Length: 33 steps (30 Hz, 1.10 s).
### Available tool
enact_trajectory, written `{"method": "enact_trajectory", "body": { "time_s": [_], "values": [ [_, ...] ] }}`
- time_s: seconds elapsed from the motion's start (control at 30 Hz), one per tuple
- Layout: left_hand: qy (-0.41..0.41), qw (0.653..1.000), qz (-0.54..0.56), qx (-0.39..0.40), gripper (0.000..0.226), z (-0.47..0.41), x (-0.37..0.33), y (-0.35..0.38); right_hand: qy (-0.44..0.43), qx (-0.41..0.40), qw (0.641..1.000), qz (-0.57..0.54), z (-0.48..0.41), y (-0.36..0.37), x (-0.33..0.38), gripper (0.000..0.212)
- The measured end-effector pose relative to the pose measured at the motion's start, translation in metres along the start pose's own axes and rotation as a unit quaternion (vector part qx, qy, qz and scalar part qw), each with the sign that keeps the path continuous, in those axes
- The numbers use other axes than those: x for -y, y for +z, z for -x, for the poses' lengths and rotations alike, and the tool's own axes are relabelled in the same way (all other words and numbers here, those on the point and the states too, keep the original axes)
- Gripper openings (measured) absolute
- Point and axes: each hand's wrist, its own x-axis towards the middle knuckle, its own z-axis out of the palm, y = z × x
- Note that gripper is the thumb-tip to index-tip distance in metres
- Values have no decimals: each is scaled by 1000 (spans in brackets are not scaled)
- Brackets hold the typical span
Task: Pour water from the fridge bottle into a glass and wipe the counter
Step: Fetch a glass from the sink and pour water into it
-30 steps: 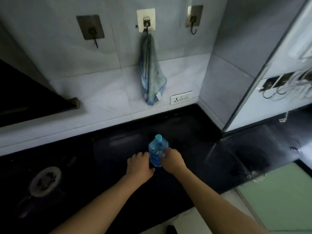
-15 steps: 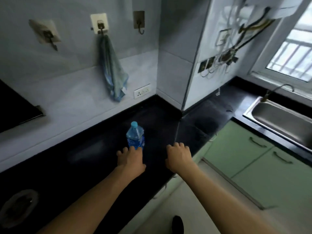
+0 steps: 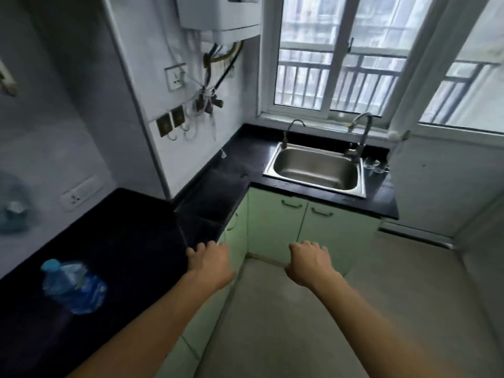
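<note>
Your black L-shaped counter [image 3: 131, 241] wraps the corner above pale green cabinets [image 3: 275, 225], with the steel sink [image 3: 313, 170] set into it under the window. The blue-capped water bottle [image 3: 73, 285] stands on the counter at your near left, well apart from both hands. Your left hand [image 3: 210, 261] hangs at the counter's edge and your right hand [image 3: 308, 261] over the floor, fingers loosely curled, holding nothing. Clear glasses [image 3: 376, 165] sit just right of the sink.
</note>
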Motion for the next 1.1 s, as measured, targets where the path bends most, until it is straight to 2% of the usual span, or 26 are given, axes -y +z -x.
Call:
{"method": "enact_trajectory", "body": {
  "time_s": [0.17, 0.33, 0.57, 0.8, 0.93, 1.1],
  "values": [
    [63, 998, -26, -6, 51, -37, -137, -14, 49, 8, 999, -9, -11, -12, -135, 38],
    [105, 994, -24, 8, 58, -68, -248, -26, 82, 4, 996, -33, -24, -25, -238, 41],
    [169, 985, -43, 19, 57, -128, -336, -30, 121, -6, 991, -54, -58, -32, -321, 43],
    [219, 974, -56, 11, 64, -238, -407, -39, 155, -3, 987, -47, -138, -47, -383, 43],
    [240, 970, -48, 13, 57, -309, -444, -55, 178, -1, 983, -52, -196, -62, -419, 36],
    [262, 964, -48, -9, 50, -383, -484, -75, 202, -16, 977, -69, -262, -77, -461, 38]
  ]
}}
